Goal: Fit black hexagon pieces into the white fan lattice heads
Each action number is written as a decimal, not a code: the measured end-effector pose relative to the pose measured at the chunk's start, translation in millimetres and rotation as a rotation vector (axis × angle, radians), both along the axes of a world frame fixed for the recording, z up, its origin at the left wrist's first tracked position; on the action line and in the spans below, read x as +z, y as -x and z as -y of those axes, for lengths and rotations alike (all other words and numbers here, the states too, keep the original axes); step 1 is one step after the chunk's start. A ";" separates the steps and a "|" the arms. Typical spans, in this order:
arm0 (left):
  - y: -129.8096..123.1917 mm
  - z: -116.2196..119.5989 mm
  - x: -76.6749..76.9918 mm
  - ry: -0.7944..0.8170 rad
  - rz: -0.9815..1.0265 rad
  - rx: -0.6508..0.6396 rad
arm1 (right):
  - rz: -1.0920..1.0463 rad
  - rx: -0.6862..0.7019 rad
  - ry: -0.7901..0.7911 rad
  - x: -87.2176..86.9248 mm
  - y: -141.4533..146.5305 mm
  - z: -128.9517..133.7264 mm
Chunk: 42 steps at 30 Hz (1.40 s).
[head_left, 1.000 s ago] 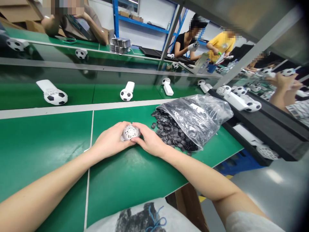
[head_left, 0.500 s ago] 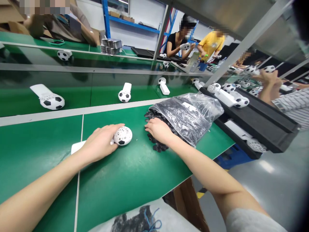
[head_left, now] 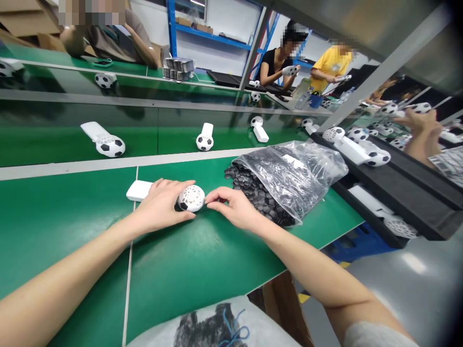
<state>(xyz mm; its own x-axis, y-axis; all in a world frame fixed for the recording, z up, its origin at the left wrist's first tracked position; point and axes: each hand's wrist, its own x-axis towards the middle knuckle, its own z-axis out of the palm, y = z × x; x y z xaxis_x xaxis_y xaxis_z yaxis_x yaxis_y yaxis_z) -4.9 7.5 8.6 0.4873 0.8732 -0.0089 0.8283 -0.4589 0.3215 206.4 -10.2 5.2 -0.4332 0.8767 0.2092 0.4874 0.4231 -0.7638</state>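
Left hand (head_left: 159, 208) lay curled over a lattice soccer-ball fan (head_left: 191, 198), white handle (head_left: 138, 191) sticking out left. Right hand (head_left: 231, 208) pinched at the ball; anything held too small to tell. Lattice mostly bare, few black patches on. Bagged black patches (head_left: 289, 183) sat beyond.
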 end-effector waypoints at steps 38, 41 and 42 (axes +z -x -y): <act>-3.7 9.7 -3.7 0.205 0.148 -0.131 | 0.497 -0.249 -0.004 -14.6 -43.0 -73.5; 1.8 6.8 -2.6 0.250 0.203 -0.111 | 0.422 -0.184 -0.001 -7.6 -37.8 -56.6; 3.4 5.7 -2.1 0.258 0.224 -0.149 | 0.376 -0.142 -0.011 -4.4 -34.4 -49.3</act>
